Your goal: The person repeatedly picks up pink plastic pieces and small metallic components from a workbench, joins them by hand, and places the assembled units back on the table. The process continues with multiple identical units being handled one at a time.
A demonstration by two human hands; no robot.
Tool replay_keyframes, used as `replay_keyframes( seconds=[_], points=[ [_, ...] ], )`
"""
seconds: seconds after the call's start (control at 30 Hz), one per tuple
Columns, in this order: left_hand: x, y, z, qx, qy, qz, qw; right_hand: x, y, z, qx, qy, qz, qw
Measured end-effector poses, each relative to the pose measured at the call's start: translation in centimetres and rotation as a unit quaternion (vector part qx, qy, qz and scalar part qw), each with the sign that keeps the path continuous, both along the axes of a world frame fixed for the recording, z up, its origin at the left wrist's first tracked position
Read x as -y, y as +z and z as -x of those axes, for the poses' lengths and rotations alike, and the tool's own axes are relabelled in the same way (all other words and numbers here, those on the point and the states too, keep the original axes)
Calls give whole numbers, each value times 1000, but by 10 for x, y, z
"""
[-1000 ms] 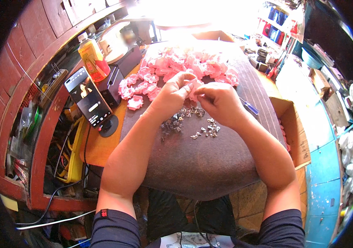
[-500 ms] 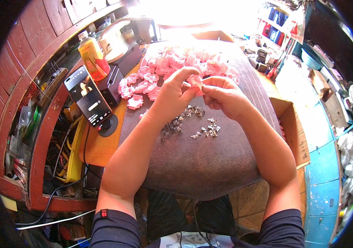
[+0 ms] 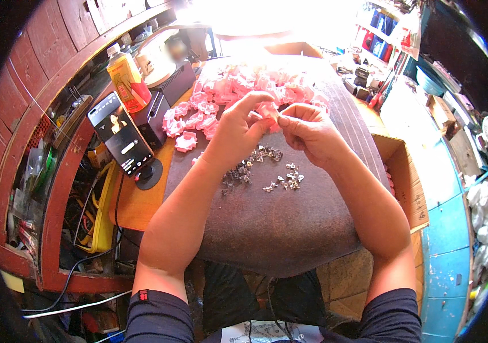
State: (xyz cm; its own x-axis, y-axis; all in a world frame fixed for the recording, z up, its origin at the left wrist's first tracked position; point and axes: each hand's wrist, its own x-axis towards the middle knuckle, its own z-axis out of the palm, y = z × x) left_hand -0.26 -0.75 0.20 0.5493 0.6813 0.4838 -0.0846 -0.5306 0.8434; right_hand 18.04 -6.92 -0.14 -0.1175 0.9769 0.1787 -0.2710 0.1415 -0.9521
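Between my hands, above the far half of the brown-covered table [image 3: 255, 234], is a small pink plastic part [image 3: 267, 111]. My left hand [image 3: 237, 130] grips it between thumb and index finger. The thumb and index finger of my right hand [image 3: 310, 130] are pinched together at the part's right edge; whatever they hold there is too small to make out. Behind my hands lies a heap of similar pink plastic parts [image 3: 229, 86]. Nearer me are a cluster of small dark metal pieces [image 3: 242, 172] and a smaller group of shiny metal pieces [image 3: 291, 179].
A phone on a round stand [image 3: 121, 134] leans at the left, before a drink bottle [image 3: 128, 80] and a black box [image 3: 153, 117]. An open cardboard box [image 3: 407, 183] sits against the table's right side. Beyond it runs a blue cabinet [image 3: 447, 246].
Both hands stay in nearly the same place. The pink part has turned slightly in my fingers, and my right hand has shifted a little.
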Motion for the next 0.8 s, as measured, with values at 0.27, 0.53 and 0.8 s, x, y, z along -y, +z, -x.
replay_keyframes(
  seconds=[0.27, 0.53, 0.8],
  points=[
    [-13, -4, -4, 38, 83, 48, 995, 1, 0, -6, 463, -229, -280, 809],
    [-12, 1, -1, 30, 98, 81, 991, 17, 9, -5, 720, 29, -110, 684],
    [-13, -1, 1, -1, 105, 57, 993, 8, 6, -7, 710, -4, -115, 695]
  ],
)
